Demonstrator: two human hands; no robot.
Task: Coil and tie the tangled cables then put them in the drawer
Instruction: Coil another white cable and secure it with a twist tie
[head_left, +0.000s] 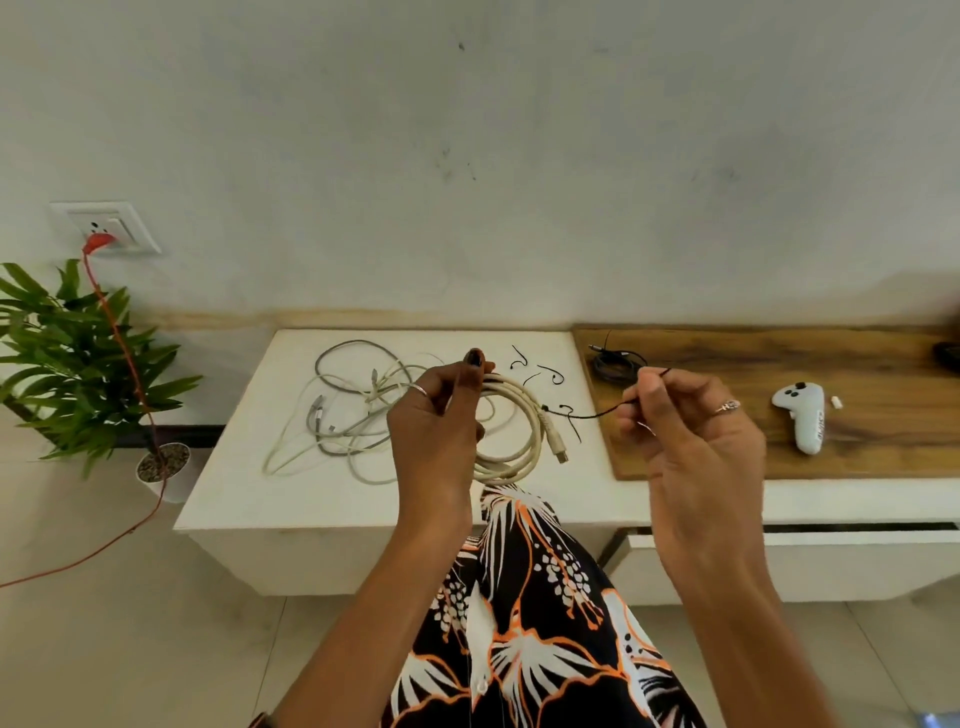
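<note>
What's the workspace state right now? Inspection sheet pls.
Surface: white cabinet top; wooden top to its right.
Job's things: cream coil in left hand; black tie on it, pinched by right hand.
Clutter: white controller; spare ties.
Hands: both gripping.
Cables: tangled pile; dark coil.
Surroundings: plant; red cord in wall socket; drawer ajar.

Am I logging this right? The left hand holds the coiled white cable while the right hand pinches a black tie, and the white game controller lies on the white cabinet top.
Not quite. The head view shows the white game controller on the wooden board, not the white cabinet top. The rest holds: left hand holds the coiled white cable; right hand pinches the black tie.
</note>
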